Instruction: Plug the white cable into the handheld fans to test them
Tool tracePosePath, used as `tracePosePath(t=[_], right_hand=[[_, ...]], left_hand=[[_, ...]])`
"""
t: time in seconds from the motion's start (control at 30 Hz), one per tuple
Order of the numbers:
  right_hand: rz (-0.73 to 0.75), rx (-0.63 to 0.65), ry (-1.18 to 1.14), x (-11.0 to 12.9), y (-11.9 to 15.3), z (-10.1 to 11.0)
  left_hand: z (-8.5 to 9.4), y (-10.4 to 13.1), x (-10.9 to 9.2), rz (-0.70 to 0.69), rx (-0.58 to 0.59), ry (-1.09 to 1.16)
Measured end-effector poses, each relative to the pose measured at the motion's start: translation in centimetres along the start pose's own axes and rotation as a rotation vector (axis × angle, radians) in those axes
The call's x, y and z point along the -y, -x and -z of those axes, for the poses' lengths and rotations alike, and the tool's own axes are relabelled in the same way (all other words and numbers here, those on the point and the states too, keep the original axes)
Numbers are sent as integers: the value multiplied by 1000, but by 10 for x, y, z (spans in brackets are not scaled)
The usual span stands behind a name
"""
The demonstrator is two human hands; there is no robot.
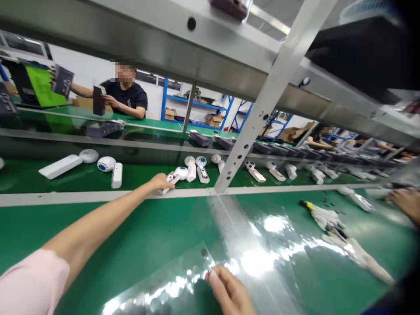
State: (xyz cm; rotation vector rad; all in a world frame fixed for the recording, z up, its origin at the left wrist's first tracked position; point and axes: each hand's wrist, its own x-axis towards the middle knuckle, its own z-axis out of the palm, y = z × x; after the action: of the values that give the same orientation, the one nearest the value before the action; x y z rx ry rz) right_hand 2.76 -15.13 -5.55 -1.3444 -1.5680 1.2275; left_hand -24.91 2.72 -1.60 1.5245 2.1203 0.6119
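My left hand (159,182) stretches forward to the far strip, its fingers closed on a white handheld device (171,178). This device has a round head and touches similar ones beside it. Low in the middle, my right hand (231,291) pinches the corner of a clear plastic sheet or bag (170,280) between thumb and finger. The plastic lies over the green bench (131,232) and glares strongly, so its outline is hard to follow.
White round-headed devices (257,173) line the green strip behind a pale rail (108,197). A slanted metal post (252,127) rises ahead. Gloves (328,218) lie at right near another person's hand (407,203). Across, a person (126,94) holds dark boxes (98,100).
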Motion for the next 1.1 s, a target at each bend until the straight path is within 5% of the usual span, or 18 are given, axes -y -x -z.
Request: tracePosePath(t=[0.13, 0.3, 0.43, 0.6, 0.83, 1.1], right_hand=[[46, 20, 216, 20, 1, 5], [101, -17, 426, 16, -23, 1], [202, -19, 554, 10, -38, -2], [272, 48, 656, 9, -44, 2], [373, 97, 695, 6, -50, 6], [553, -57, 702, -15, -20, 8]], left_hand=[[3, 43, -5, 25, 52, 213], [-13, 156, 0, 0, 294, 610], [-39, 211, -7, 260, 523, 1104], [-60, 211, -15, 275, 557, 1285], [-85, 203, 0, 177, 442, 1011], [-83, 206, -8, 178, 435, 1004]])
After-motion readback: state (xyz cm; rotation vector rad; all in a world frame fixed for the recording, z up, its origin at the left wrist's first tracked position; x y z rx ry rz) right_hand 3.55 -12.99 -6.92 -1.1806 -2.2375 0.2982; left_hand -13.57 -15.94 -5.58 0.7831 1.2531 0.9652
